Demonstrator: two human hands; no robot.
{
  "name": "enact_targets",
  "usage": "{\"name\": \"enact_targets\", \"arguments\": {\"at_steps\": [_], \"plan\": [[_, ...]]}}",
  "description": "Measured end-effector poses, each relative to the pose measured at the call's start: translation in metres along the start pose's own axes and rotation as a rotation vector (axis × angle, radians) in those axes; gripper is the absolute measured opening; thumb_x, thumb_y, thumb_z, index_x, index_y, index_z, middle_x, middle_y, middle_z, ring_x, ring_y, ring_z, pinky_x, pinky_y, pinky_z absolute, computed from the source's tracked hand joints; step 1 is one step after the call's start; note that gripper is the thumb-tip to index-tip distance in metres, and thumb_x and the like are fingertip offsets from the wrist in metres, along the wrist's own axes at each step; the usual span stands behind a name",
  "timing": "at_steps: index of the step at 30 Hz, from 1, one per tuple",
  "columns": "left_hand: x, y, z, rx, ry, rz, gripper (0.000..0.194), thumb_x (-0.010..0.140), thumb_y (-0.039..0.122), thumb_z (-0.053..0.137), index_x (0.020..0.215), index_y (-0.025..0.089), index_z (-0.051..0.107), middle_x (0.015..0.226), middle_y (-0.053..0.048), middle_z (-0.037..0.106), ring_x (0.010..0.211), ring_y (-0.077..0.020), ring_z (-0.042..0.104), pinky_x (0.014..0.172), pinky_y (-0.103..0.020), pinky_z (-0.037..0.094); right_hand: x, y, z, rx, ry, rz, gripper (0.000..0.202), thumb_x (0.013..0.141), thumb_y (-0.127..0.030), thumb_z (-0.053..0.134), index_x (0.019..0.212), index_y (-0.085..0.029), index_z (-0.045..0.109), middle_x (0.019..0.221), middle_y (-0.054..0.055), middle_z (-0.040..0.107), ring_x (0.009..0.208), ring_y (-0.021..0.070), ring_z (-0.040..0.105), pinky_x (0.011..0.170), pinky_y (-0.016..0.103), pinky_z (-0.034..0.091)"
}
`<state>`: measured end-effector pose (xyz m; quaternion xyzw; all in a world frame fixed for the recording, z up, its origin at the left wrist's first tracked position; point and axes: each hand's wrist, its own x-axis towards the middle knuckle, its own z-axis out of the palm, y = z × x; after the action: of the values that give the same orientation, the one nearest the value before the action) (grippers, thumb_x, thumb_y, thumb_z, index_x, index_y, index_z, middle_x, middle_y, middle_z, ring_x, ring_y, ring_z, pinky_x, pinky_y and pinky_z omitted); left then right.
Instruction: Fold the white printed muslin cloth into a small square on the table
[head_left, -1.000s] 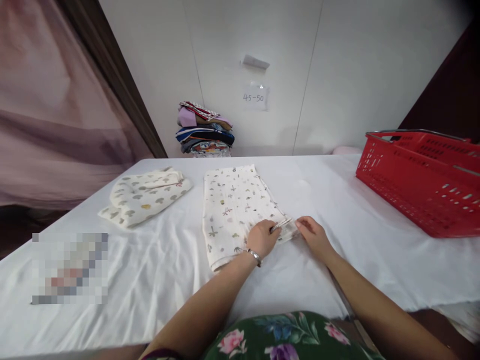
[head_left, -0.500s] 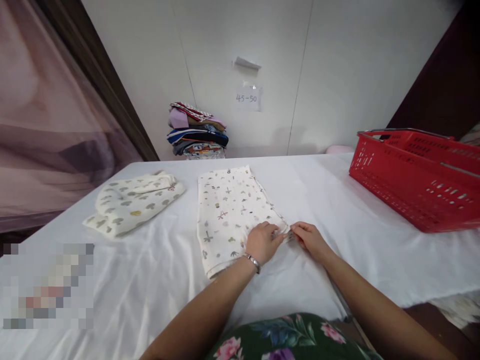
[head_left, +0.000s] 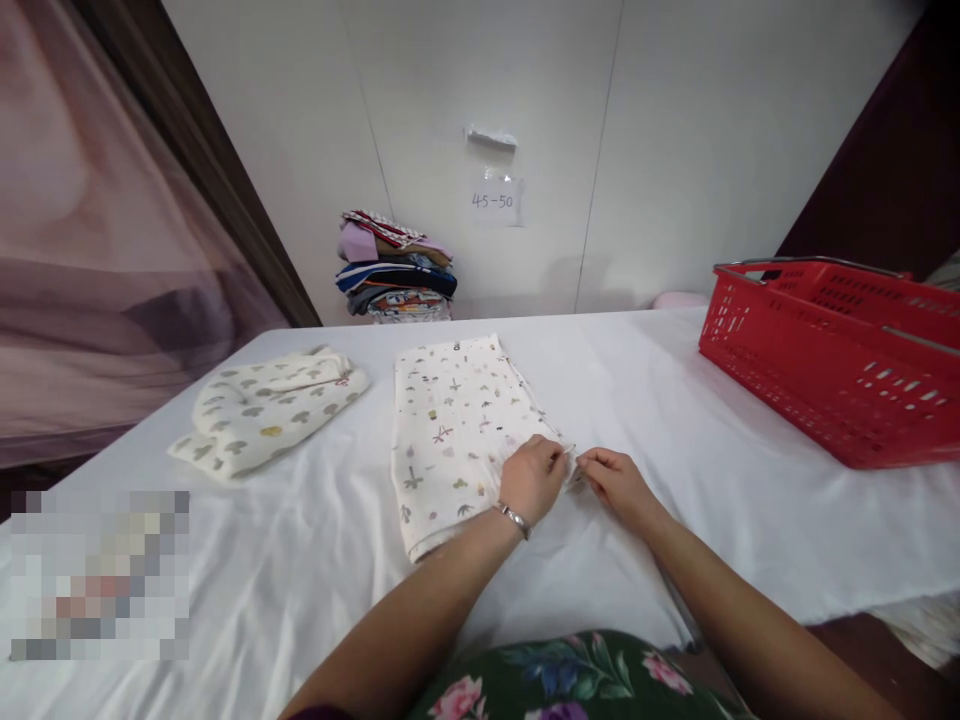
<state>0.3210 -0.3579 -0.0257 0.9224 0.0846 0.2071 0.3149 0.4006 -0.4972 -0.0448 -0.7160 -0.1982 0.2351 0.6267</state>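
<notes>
A white cloth with small printed plants and figures (head_left: 457, 430) lies folded on the white-covered table, in the middle of the head view. My left hand (head_left: 534, 478), with a bracelet at the wrist, is closed on the cloth's near right corner. Close beside it, my right hand (head_left: 619, 488) pinches the tip of the same corner between thumb and fingers. The bunched fabric between my fingertips is partly hidden.
A cream cloth with grey mushroom shapes (head_left: 270, 410) lies at the left. A red plastic basket (head_left: 817, 360) stands at the right. Folded clothes (head_left: 397, 265) are stacked by the wall behind the table (head_left: 637, 400). A paper marked 45-50 (head_left: 495, 202) hangs above.
My left hand's fingers have drawn together on the corner, where thumb and fingers were more spread. The right hand stays at the corner, almost unmoved.
</notes>
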Motion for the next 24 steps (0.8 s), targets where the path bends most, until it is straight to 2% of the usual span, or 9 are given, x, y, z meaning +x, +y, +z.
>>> {"name": "enact_targets", "arguments": {"at_steps": [6,15,20,22,24], "plan": [[-0.010,-0.001,0.010,0.046,0.014,0.068,0.012,0.083,0.021,0.050,0.083,0.021,0.062,0.080,0.000,0.060,0.074,-0.0119,0.056,0.066,-0.023,0.041,0.001,-0.001,-0.001,0.196,-0.044,0.094,0.029,0.072,-0.038,0.061,0.057,-0.018,0.046,0.044,-0.007,0.037,0.037,0.0046,0.028,0.039,0.021,0.015],[-0.011,-0.001,0.011,0.053,0.051,0.100,0.014,0.085,0.024,0.047,0.083,0.021,0.060,0.082,-0.001,0.060,0.076,-0.0125,0.056,0.066,-0.023,0.043,0.003,0.000,-0.001,0.179,-0.078,0.075,0.026,0.072,-0.037,0.060,0.060,-0.017,0.050,0.043,-0.007,0.038,0.037,0.0046,0.029,0.040,0.022,0.016],[-0.013,-0.001,0.014,0.115,0.041,0.154,0.012,0.078,0.031,0.057,0.084,0.020,0.057,0.083,-0.002,0.060,0.080,-0.0164,0.055,0.069,-0.027,0.042,0.002,-0.001,0.001,0.182,-0.084,0.089,0.026,0.070,-0.039,0.062,0.062,-0.017,0.053,0.042,-0.007,0.038,0.036,0.0047,0.028,0.039,0.022,0.016],[-0.011,-0.003,0.014,0.112,0.037,0.142,0.008,0.078,0.027,0.056,0.083,0.020,0.056,0.082,-0.002,0.060,0.078,-0.0160,0.055,0.069,-0.027,0.041,0.003,-0.003,0.000,0.172,-0.098,0.078,0.027,0.071,-0.041,0.062,0.063,-0.016,0.054,0.043,-0.007,0.038,0.037,0.0049,0.029,0.040,0.022,0.017],[-0.009,-0.005,0.014,0.063,0.046,0.063,0.004,0.079,0.022,0.053,0.081,0.020,0.056,0.078,-0.001,0.060,0.073,-0.0139,0.055,0.066,-0.025,0.040,0.004,-0.004,-0.004,0.146,-0.058,0.052,0.029,0.072,-0.045,0.060,0.066,-0.016,0.056,0.045,-0.006,0.040,0.039,0.0055,0.030,0.041,0.022,0.019]]}}
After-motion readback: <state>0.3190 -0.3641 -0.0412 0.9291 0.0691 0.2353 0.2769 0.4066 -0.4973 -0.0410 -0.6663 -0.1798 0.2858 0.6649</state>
